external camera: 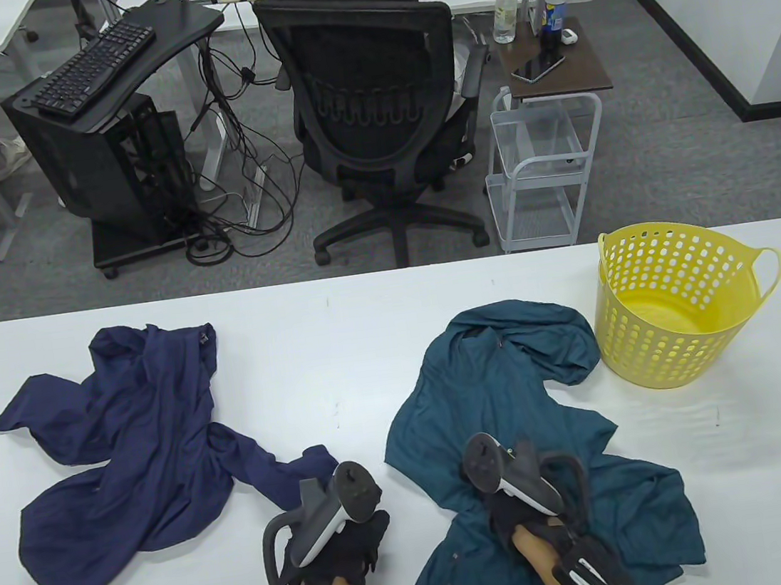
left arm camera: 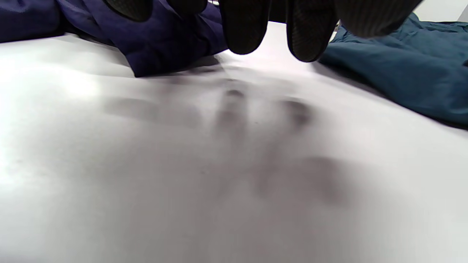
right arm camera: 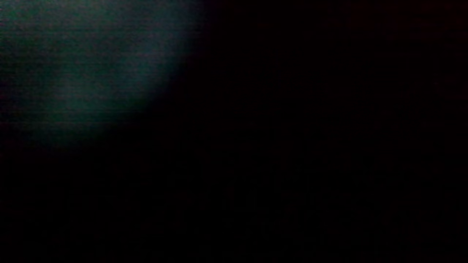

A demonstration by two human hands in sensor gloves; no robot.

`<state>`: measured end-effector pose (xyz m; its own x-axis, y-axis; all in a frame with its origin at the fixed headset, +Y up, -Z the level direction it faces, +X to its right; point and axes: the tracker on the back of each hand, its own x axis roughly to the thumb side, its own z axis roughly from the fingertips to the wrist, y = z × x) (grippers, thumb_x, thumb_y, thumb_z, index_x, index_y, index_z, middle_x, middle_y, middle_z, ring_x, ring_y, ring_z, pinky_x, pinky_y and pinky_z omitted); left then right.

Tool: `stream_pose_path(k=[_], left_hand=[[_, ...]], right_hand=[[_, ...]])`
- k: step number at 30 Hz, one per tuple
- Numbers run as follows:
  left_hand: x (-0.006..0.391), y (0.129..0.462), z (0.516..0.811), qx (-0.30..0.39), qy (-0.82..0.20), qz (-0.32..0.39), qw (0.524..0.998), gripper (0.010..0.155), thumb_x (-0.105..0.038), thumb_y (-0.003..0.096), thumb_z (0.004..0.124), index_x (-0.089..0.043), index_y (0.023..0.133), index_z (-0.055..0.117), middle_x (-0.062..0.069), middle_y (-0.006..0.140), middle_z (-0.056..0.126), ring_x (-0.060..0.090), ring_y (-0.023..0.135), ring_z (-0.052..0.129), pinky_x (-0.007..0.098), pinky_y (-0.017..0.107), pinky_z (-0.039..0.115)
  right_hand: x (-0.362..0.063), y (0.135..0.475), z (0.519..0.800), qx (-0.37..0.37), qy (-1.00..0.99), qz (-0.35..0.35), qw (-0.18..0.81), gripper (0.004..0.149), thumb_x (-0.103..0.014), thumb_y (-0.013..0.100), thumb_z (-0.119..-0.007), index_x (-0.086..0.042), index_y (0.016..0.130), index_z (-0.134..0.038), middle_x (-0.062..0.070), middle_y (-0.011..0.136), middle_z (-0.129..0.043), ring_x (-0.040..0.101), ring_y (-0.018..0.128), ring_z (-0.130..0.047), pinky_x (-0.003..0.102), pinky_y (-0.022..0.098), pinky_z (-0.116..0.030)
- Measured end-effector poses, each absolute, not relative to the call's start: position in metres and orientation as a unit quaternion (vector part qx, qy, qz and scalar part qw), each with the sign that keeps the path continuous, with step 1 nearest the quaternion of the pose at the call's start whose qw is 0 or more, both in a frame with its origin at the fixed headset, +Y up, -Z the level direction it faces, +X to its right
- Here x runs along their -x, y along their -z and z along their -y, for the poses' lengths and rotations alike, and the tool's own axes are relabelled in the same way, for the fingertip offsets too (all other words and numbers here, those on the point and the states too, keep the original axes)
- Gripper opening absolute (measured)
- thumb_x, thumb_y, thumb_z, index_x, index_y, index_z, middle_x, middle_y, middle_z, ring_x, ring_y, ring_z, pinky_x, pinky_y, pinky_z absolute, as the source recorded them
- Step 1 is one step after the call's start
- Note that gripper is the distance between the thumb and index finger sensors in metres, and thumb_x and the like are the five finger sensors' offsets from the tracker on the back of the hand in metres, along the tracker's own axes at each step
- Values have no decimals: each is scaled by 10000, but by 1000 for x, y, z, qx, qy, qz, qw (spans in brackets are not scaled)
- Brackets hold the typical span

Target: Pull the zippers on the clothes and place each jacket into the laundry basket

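Note:
A crumpled navy jacket [external camera: 138,448] lies on the left of the white table [external camera: 339,342]; its sleeve end [left arm camera: 164,47] reaches toward my left hand [external camera: 367,525]. That hand hovers low over bare table between the two jackets, its fingertips [left arm camera: 243,36] straight and holding nothing. A teal jacket [external camera: 488,380] is spread at centre right, its edge [left arm camera: 409,65] showing in the left wrist view. My right hand [external camera: 516,513] rests on its lower part, fingers hidden under the tracker. The right wrist view is almost black with a teal blur [right arm camera: 73,73]. The yellow perforated laundry basket [external camera: 656,344] stands upright and holds nothing.
Beyond the table's far edge are a black office chair [external camera: 371,94], a white wire trolley [external camera: 539,165] and a computer stand with a keyboard [external camera: 95,65]. Bare table shows between the two jackets and in front of the basket.

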<state>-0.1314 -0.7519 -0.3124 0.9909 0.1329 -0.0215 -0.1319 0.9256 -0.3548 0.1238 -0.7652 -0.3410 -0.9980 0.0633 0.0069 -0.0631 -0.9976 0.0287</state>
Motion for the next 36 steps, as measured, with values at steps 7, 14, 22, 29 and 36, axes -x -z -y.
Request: stream_pose_path(k=[7,14,22,29,36], left_hand=[[117,309,752,169,-80,22,982,565,-575,416,695,-443,964,731,-49,1150,654,379,1091,440,610,721,510],[107,304,748,165,-115,45,979,490,-582,418,697,-466,877,826,-104,1155,642,359,1105,367,596,738,489],[83,303,758,203,-207,79,954,554,-593,417,698,-462,954,735,-92,1154,642,359,1096,418,578,732,522],[68,307,759,203,-340,112,911,827,-631,419,672,-449,1058,181,-130,1200,470,342,1107,350,563,750,499],[81,308,750,87,-377,119,914,428,-552,419,690,-503,841,740,-218,1110,670,289,1083,521,543,718,597]], right_hand=[[-150,336,762,-12,-996,2,84,360,-423,450,-908,-497,800,-866,-222,816,-966,66,704,-1014,345,589,-828],[-160,321,741,-7,-929,55,367,346,-379,440,-927,-439,780,-902,-161,801,-973,138,698,-1001,423,586,-798],[-178,311,737,-26,-792,32,609,353,-372,455,-922,-414,803,-891,-135,805,-967,154,670,-1006,419,575,-805],[-170,310,738,-79,-734,-20,675,362,-362,469,-911,-399,828,-877,-122,821,-959,151,660,-1024,401,564,-825],[-153,306,736,-92,-811,8,577,397,-299,471,-915,-378,856,-862,-96,851,-938,181,666,-1000,433,579,-800]])
